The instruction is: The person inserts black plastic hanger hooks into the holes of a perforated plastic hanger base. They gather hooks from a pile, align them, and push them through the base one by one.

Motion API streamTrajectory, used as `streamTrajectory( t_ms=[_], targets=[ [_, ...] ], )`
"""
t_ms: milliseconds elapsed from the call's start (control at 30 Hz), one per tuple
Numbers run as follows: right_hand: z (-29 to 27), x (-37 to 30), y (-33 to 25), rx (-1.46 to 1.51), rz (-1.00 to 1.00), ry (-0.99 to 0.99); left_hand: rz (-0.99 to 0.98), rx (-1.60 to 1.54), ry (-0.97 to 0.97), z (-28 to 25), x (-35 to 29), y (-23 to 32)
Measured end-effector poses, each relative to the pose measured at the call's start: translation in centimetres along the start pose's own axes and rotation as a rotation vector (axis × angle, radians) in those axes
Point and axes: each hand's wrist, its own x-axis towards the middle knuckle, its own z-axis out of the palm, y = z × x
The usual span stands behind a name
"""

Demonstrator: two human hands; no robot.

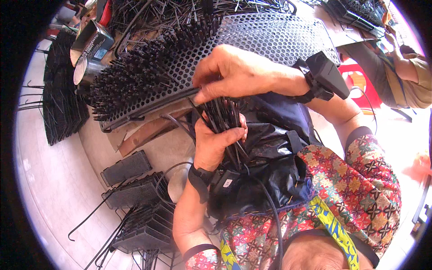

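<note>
My left hand is wrapped round a bundle of thin black strips in front of my body. Just above it, my right hand has thumb and fingertips pinched together at the near edge of a perforated panel; a strip seems to run from the pinch, though the fingertips partly hide it. Dense black strips stand upright in the holes of the panel's left part. Its right part shows bare holes.
Loose strips pile up behind the panel. A metal can and a dark box stand to its left. Black wire racks sit on the floor at lower left. Another person is by a red chair at right.
</note>
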Motion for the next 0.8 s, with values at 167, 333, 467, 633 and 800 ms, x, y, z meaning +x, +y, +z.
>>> streamTrajectory(
  t_ms=[167, 333, 467, 633, 800],
  targets=[
    [0.5, -0.9, 0.5, 0.115, 0.038, 0.002, 0.004, 0.022, -0.030, -0.1, 0.0, -0.4],
    [0.3, -1.6, 1.1, 0.114, 0.077, 0.011, -0.005, 0.150, 0.004, -0.2, 0.0, -0.6],
    [-0.3, -1.9, 0.3, 0.164, 0.060, 0.032, -0.030, 0.181, 0.020, 0.6, -0.3, 0.1],
    [0.5, -2.8, 0.3, 0.073, 0.053, 0.099, -0.022, 0.146, -0.037, 0.2, 0.1, -0.5],
    [1.6, -3.6, 0.4, -0.044, -0.071, 0.254, -0.010, 0.180, -0.062, -0.3, 0.3, -1.3]
  ],
)
